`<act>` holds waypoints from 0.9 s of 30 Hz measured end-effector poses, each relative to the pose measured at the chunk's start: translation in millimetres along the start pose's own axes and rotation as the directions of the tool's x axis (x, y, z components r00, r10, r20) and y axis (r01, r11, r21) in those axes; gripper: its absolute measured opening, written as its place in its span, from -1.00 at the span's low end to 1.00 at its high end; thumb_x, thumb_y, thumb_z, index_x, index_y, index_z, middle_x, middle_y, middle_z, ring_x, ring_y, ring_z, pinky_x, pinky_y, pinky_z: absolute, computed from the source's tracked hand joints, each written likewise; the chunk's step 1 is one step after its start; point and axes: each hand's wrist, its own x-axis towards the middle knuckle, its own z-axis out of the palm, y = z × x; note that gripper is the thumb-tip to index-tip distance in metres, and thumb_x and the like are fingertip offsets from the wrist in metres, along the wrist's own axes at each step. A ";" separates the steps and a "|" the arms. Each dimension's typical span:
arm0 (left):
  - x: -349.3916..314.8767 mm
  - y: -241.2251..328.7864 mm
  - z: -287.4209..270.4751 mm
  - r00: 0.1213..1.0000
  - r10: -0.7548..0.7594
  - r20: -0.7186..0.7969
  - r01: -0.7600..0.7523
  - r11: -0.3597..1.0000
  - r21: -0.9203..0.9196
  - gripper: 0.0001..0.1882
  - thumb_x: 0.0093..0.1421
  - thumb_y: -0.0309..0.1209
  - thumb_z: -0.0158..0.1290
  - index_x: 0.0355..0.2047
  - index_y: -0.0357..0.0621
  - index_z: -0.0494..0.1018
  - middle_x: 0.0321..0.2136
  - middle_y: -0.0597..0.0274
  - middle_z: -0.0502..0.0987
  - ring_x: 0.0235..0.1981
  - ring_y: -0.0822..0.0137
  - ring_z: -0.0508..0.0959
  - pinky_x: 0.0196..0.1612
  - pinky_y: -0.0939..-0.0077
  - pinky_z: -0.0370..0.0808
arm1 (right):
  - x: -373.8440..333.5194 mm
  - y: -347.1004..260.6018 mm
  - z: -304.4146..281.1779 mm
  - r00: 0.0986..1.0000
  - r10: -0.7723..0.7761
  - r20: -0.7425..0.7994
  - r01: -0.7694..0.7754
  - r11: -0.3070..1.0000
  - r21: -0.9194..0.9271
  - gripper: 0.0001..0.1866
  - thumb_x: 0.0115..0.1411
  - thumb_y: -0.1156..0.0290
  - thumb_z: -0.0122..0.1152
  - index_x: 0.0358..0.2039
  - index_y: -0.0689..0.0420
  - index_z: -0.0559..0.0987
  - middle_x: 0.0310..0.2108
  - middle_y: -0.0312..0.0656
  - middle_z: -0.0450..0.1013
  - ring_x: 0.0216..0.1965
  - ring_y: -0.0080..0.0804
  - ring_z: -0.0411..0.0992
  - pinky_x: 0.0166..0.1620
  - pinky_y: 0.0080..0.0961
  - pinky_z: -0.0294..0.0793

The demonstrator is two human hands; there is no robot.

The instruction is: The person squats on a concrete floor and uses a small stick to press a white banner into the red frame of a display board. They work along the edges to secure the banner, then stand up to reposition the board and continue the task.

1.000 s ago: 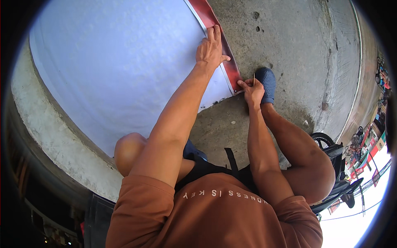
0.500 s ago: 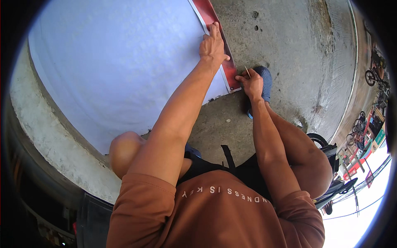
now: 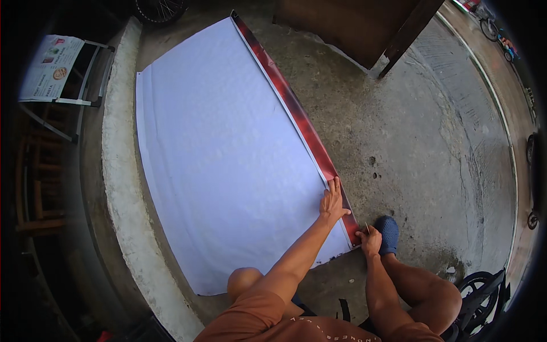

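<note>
View has pulled back and up since half a second ago: the whole sheet (image 3: 228,165) now shows, where before only its near corner filled the frame; both hands sit at the same corner as before. Sheet is a large white rectangle, lying flat on the concrete floor (image 3: 421,142), running from 5 o'clock near the person up to 12 o'clock, faint creases along its left side. A red-and-dark printed strip (image 3: 296,114) runs the full length of its right edge. Left hand (image 3: 332,203) lies flat, fingers together, pressing the sheet right at that strip, at about 5 o'clock. Right hand (image 3: 369,239) is closed, pinching a thin pointed tool (image 3: 366,227) at the sheet's near right corner; tool too small to identify. A blue shoe (image 3: 390,232) sits just beside the right hand. Left edge of the sheet butts a raised concrete kerb (image 3: 117,165) at 9 o'clock. Open floor spreads from 1 to 4 o'clock; a wooden panel (image 3: 353,23) stands at 12–1, a bicycle wheel (image 3: 481,290) at 4.
</note>
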 end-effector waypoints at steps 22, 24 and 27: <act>-15.5 -117.0 -40.4 0.702 -0.441 -0.559 0.272 0.892 -0.361 -0.60 0.41 -0.31 -0.01 0.19 -0.06 0.24 0.15 0.02 0.28 -0.06 -0.07 0.58 -0.07 -0.01 0.58 | 196.0 -274.8 89.9 0.948 -0.295 -0.124 0.299 0.954 0.022 -0.53 0.18 0.01 0.39 -0.09 0.13 0.66 -0.08 0.02 0.54 -0.01 0.11 0.53 0.03 -0.10 0.53; -21.7 -144.2 -43.0 0.686 -0.460 -0.564 0.331 0.887 -0.322 -0.60 0.41 -0.30 0.00 0.19 -0.05 0.24 0.16 0.04 0.28 -0.04 -0.05 0.58 -0.08 0.00 0.58 | 209.8 -287.3 100.0 0.957 -0.271 -0.101 0.271 0.963 -0.012 -0.54 0.16 0.01 0.41 -0.12 0.14 0.67 -0.12 0.03 0.57 -0.03 0.09 0.56 0.02 -0.10 0.54; -29.3 -165.7 -39.8 0.695 -0.469 -0.544 0.390 0.883 -0.262 -0.62 0.42 -0.30 -0.01 0.18 -0.05 0.25 0.15 0.09 0.28 -0.02 0.01 0.56 -0.11 0.08 0.62 | 224.8 -291.6 107.6 0.974 -0.210 -0.080 0.212 0.977 0.024 -0.54 0.13 -0.01 0.44 -0.23 0.16 0.70 -0.28 0.03 0.63 -0.15 0.05 0.60 -0.07 -0.11 0.55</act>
